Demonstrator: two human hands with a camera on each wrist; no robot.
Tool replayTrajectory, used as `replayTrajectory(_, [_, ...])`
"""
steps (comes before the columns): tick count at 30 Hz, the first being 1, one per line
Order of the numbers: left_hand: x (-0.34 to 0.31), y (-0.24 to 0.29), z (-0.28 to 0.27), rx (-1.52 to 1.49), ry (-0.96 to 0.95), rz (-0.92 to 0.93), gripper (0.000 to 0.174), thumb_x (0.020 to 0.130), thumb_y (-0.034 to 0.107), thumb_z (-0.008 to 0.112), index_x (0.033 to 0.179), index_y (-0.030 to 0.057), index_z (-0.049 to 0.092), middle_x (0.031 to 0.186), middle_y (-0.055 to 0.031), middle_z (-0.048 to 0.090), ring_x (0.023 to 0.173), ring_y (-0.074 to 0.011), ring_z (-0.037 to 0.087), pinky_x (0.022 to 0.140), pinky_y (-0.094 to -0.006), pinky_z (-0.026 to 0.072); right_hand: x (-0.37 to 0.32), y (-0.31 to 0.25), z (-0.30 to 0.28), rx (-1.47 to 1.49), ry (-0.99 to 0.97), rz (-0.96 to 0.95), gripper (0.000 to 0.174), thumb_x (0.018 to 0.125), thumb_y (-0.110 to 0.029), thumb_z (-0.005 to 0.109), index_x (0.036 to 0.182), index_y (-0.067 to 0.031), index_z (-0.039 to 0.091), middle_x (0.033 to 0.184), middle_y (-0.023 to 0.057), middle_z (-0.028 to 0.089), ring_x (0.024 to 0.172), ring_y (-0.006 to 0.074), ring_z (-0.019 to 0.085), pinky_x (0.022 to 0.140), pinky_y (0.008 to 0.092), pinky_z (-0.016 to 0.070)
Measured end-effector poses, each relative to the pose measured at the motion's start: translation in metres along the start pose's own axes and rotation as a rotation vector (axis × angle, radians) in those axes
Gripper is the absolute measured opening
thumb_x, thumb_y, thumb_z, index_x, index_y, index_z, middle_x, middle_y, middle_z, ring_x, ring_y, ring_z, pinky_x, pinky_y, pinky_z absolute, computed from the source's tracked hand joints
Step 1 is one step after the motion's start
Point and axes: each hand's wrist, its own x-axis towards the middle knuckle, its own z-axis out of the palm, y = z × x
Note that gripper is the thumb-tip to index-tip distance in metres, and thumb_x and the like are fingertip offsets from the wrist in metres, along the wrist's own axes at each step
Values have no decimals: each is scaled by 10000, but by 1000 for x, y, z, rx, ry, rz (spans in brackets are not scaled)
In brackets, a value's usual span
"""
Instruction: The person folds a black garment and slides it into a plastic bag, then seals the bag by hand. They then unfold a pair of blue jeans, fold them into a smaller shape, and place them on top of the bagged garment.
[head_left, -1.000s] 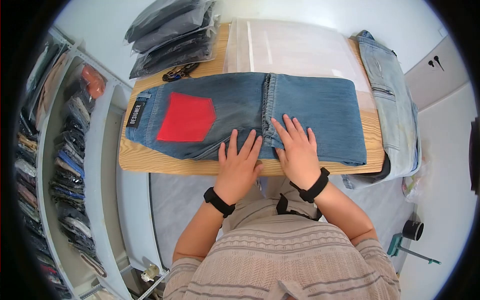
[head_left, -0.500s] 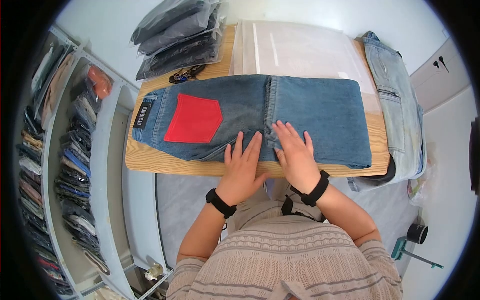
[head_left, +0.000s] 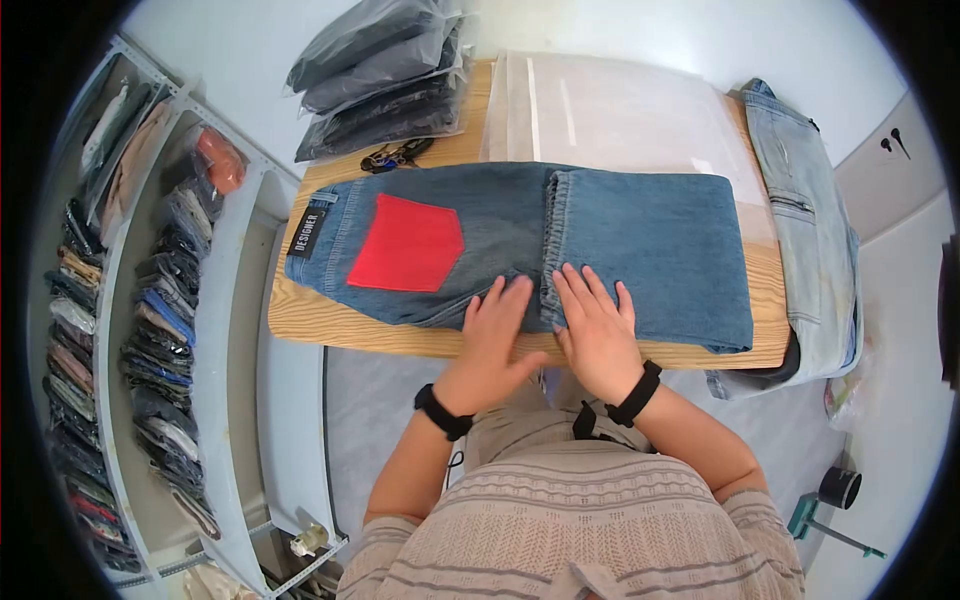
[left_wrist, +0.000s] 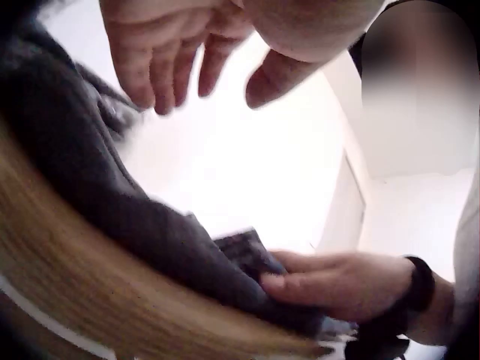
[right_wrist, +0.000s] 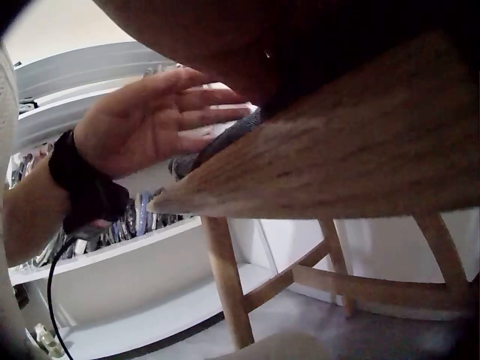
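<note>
Folded blue jeans point(head_left: 650, 240) lie flat across the wooden table point(head_left: 400, 338), a red back pocket point(head_left: 407, 243) and a black DESIGNER patch point(head_left: 307, 232) toward the left end. A leg is folded back, its frayed hem point(head_left: 556, 225) running across the middle. My right hand point(head_left: 603, 338) rests with straight fingers on the denim, just right of that hem at the near edge. Left of the hem, my left hand point(head_left: 492, 340) has its fingers extended and thumb spread, fingertips blurred at the jeans' near edge. In the left wrist view, the left palm point(left_wrist: 187, 45) shows above the denim.
Bagged dark garments point(head_left: 385, 85) are stacked at the back left, with keys point(head_left: 397, 156) in front of them. Clear plastic bags point(head_left: 620, 110) lie behind the jeans. Light blue jeans point(head_left: 800, 220) hang over the right end. Shelves point(head_left: 235, 400) of packed clothes stand left.
My right hand has drawn back toward the jeans' near edge and closer to the hem. My left hand has pulled back a little, its thumb swinging outward. The head view has shifted slightly.
</note>
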Motion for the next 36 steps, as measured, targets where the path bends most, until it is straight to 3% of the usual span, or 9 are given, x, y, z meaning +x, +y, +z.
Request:
replayTrajectory(5, [-29, -28, -34, -402, 1183, -547, 326, 903, 159, 499, 1178, -11, 453, 1161, -114, 488, 1091, -230, 465, 954, -358, 366, -1, 1, 2, -29, 4, -14, 560, 808, -176, 575, 1322, -57, 389, 1363, 89, 393, 1271, 261, 336, 1028, 512, 218])
replayTrajectory(6, [-37, -39, -42, -397, 1183, -548, 326, 903, 159, 499, 1178, -11, 453, 1161, -114, 488, 1091, -230, 465, 954, -358, 366, 0, 1, 2, -30, 8, -17, 563, 805, -180, 578, 1322, -59, 390, 1364, 87, 390, 1271, 260, 336, 1026, 512, 220])
replayTrajectory(8, [-57, -73, -55, -1464, 926, -660, 303, 915, 212, 508, 1118, -10, 474, 1093, -92, 518, 1054, -198, 474, 921, -329, 384, 1, 1, 3, -28, 5, -17, 566, 805, -184, 578, 1323, -59, 386, 1365, 86, 388, 1270, 259, 336, 1026, 512, 221])
replayTrajectory(11, [-55, -117, -58, -1784, 534, -535, 331, 907, 258, 534, 1104, -2, 481, 1059, -58, 534, 1025, -186, 493, 914, -319, 392, -2, 3, 3, -31, 8, -11, 575, 805, -189, 578, 1328, -61, 378, 1365, 84, 387, 1270, 258, 336, 1026, 511, 223])
replayTrajectory(15, [-7, -93, -63, -1496, 720, -709, 334, 898, 254, 544, 1129, 20, 486, 1150, -64, 547, 1057, -191, 515, 904, -329, 422, -2, 3, 4, -43, 15, -7, 586, 802, -194, 582, 1333, -68, 370, 1365, 82, 387, 1267, 257, 339, 1021, 515, 233])
replayTrajectory(24, [76, 39, -78, -1152, 746, -244, 301, 853, 139, 570, 1116, 12, 499, 1076, -89, 580, 974, -178, 565, 850, -299, 447, -4, 6, 13, -38, 111, 8, 607, 766, -219, 624, 1318, -94, 404, 1338, 63, 426, 1238, 241, 377, 1001, 506, 263])
replayTrajectory(31, [100, 100, -13, -350, -30, -25, 392, 819, 59, 578, 1192, -13, 479, 1042, -113, 569, 955, -192, 554, 825, -304, 439, -8, 14, 24, -28, 104, -11, 495, 826, -243, 537, 1277, -65, 438, 1286, 94, 456, 1244, 258, 362, 1022, 487, 259])
replayTrajectory(33, [104, 87, -9, -254, -339, 484, 398, 793, 65, 599, 1179, 9, 518, 1068, -124, 571, 995, -258, 556, 854, -330, 436, -7, 15, 46, 587, 216, 95, 419, 856, -240, 494, 1237, -67, 474, 1273, 120, 453, 1251, 284, 341, 1039, 439, 261])
replayTrajectory(36, [83, 69, -24, -203, -244, 358, 417, 732, -18, 534, 1146, 30, 553, 1164, -134, 534, 1091, -307, 508, 931, -362, 401, -5, 20, 32, 339, 259, 31, 368, 858, -215, 487, 1193, -66, 505, 1222, 152, 496, 1166, 319, 430, 987, 405, 330])
